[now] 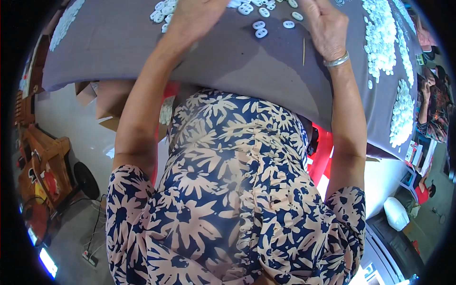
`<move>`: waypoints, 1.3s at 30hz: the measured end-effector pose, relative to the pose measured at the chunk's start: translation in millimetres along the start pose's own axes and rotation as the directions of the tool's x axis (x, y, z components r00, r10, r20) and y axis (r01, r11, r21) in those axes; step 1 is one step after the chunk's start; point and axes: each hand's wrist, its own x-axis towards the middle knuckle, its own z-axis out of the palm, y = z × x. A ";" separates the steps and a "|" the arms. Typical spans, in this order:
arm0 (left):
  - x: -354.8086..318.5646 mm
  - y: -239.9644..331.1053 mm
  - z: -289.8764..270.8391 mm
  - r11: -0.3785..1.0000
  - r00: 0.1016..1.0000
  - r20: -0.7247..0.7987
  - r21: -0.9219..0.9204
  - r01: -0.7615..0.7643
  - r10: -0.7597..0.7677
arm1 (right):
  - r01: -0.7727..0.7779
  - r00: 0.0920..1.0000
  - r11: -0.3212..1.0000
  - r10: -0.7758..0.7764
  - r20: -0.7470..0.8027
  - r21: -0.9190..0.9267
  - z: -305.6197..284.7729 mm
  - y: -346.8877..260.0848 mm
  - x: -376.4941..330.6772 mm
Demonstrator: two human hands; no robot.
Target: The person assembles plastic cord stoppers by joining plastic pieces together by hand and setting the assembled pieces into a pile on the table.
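Small white oval pieces, most with two holes, lie scattered on a grey cloth-covered table. My left hand is over the table at the top edge, beside a cluster of these pieces; its fingertips are cut off by the picture's edge. Across from it, my right hand has its fingers curled together, and whatever they hold is out of view. A bracelet circles the right wrist. Close by that hand, a thin wooden stick lies on the cloth.
Large heaps of white pieces spread along the table's right side, with another heap at the far left. Cardboard boxes stand below the table edge. A wooden frame is at left. Another person sits at far right.
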 end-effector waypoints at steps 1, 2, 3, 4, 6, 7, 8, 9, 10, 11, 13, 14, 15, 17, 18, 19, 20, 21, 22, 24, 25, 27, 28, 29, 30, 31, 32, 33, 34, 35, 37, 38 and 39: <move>3.9 -0.6 -11.7 0.943 0.973 0.008 0.246 -0.226 0.231 | -0.138 0.989 0.872 0.095 -0.113 -0.470 -15.3 -9.2 3.4; 7.2 -0.2 -20.0 0.778 0.894 0.068 0.467 -0.421 0.443 | -0.283 0.958 0.521 0.120 -0.259 -0.805 -28.1 -17.1 6.2; 7.5 3.8 -25.3 0.774 0.889 0.068 0.464 -0.430 0.453 | -0.277 0.960 0.517 0.110 -0.258 -0.810 -37.1 -17.4 8.8; 5.6 8.3 -29.3 0.717 0.908 0.039 0.600 -0.355 0.417 | -0.325 0.942 0.504 0.103 -0.318 -0.800 -45.9 -15.4 10.5; 4.6 14.0 -31.7 0.640 0.919 -0.008 0.721 -0.268 0.393 | -0.360 0.926 0.495 0.087 -0.367 -0.791 -55.1 -9.5 12.6; 4.0 11.6 -31.2 0.599 0.894 -0.053 0.760 -0.253 0.445 | -0.325 0.943 0.508 0.104 -0.317 -0.798 -58.0 -2.7 10.1; 3.8 9.1 -30.4 0.559 0.864 -0.095 0.796 -0.233 0.495 | -0.290 0.956 0.521 0.122 -0.267 -0.803 -60.6 4.0 7.9; 3.8 8.1 -27.8 0.561 0.860 -0.098 0.794 -0.235 0.500 | -0.227 0.974 0.470 0.128 -0.189 -0.853 -61.1 6.2 6.6; 4.2 7.6 -23.7 0.598 0.848 -0.098 0.751 -0.280 0.520 | -0.223 0.975 0.467 0.125 -0.186 -0.856 -61.1 8.5 3.5; 4.6 7.1 -19.5 0.630 0.836 -0.099 0.706 -0.323 0.539 | -0.189 0.981 0.489 0.139 -0.137 -0.852 -60.6 12.1 0.4; 4.8 4.2 -13.0 0.654 0.823 -0.107 0.668 -0.356 0.558 | -0.155 0.983 0.512 0.168 -0.079 -0.845 -49.9 11.8 2.2; 5.1 1.7 -10.4 0.673 0.810 -0.111 0.627 -0.393 0.576 | -0.152 0.983 0.515 0.168 -0.074 -0.843 -45.3 9.6 2.6; 6.8 -2.4 -9.3 0.671 0.808 -0.114 0.630 -0.391 0.578 | -0.129 0.979 0.512 0.200 -0.028 -0.849 -39.2 6.1 5.0; 9.5 -11.0 -7.9 0.695 0.800 -0.087 0.555 -0.457 0.594 | -0.103 0.973 0.513 0.230 0.021 -0.852 -25.6 6.6 9.0; 9.0 -11.3 -5.2 0.695 0.799 -0.087 0.555 -0.457 0.595 | -0.046 0.972 0.493 0.224 0.076 -0.869 -18.8 8.5 9.9; 7.6 -11.0 -2.2 0.709 0.816 -0.067 0.541 -0.453 0.574 | 0.012 0.967 0.471 0.221 0.131 -0.882 -13.6 10.4 11.0; 7.3 -10.6 0.2 0.723 0.833 -0.047 0.526 -0.449 0.552 | 0.012 0.966 0.471 0.221 0.131 -0.882 -10.6 12.2 12.1; 6.2 -10.8 1.4 0.724 0.835 -0.050 0.527 -0.444 0.548 | 0.078 0.961 0.427 0.209 0.183 -0.901 -6.4 13.6 12.6; 5.3 -11.2 2.4 0.719 0.822 -0.048 0.514 -0.468 0.568 | 0.145 0.951 0.381 0.200 0.235 -0.913 -1.8 14.6 13.0; 4.4 -11.6 4.8 0.715 0.809 -0.046 0.499 -0.490 0.586 | 0.065 0.945 0.381 0.272 0.179 -0.922 2.2 14.5 13.5; 4.4 -11.4 6.2 0.713 0.805 -0.031 0.487 -0.505 0.592 | 0.063 0.943 0.402 0.277 0.187 -0.913 1.3 16.3 14.6; 3.8 -11.2 8.9 0.710 0.802 -0.017 0.477 -0.518 0.597 | 0.060 0.940 0.425 0.281 0.195 -0.903 2.2 17.2 14.8; 2.6 -11.4 10.5 0.729 0.814 -0.009 0.449 -0.516 0.581 | 0.043 0.937 0.457 0.290 0.195 -0.888 4.2 16.7 14.0; 1.9 -11.6 11.9 0.748 0.824 0.000 0.421 -0.513 0.566 | 0.025 0.934 0.489 0.298 0.195 -0.872 6.3 16.1 13.1; 1.5 -12.1 13.0 0.748 0.825 0.001 0.422 -0.513 0.565 | 0.024 0.934 0.490 0.299 0.194 -0.871 9.3 15.2 11.5; 1.3 -12.5 14.0 0.752 0.828 0.016 0.409 -0.517 0.560 | 0.005 0.942 0.523 0.284 0.180 -0.852 12.5 14.4 9.9; 1.0 -12.7 14.9 0.757 0.831 0.032 0.395 -0.521 0.555 | -0.013 0.949 0.555 0.269 0.164 -0.832 14.4 13.5 8.4; 0.7 -12.1 15.5 0.756 0.831 0.034 0.396 -0.521 0.555 | -0.015 0.950 0.555 0.268 0.163 -0.831 14.9 12.5 7.7; 0.1 -11.3 16.0 0.764 0.841 0.029 0.404 -0.504 0.540 | -0.097 0.936 0.566 0.331 0.118 -0.819 14.7 11.3 7.3; -0.4 -10.6 16.5 0.771 0.851 0.022 0.411 -0.487 0.525 | -0.178 0.917 0.570 0.392 0.075 -0.802 14.2 10.0 6.6; -1.8 -9.7 17.4 0.816 0.880 0.009 0.369 -0.445 0.476 | -0.159 0.915 0.545 0.394 0.084 -0.823 10.2 4.8 4.8; -2.4 -9.3 18.0 0.858 0.906 -0.001 0.323 -0.400 0.423 | -0.142 0.913 0.518 0.397 0.090 -0.843 7.0 2.8 4.1; -3.1 -8.3 19.6 0.856 0.905 -0.002 0.325 -0.402 0.425 | -0.140 0.914 0.519 0.395 0.091 -0.843 1.3 3.5 2.2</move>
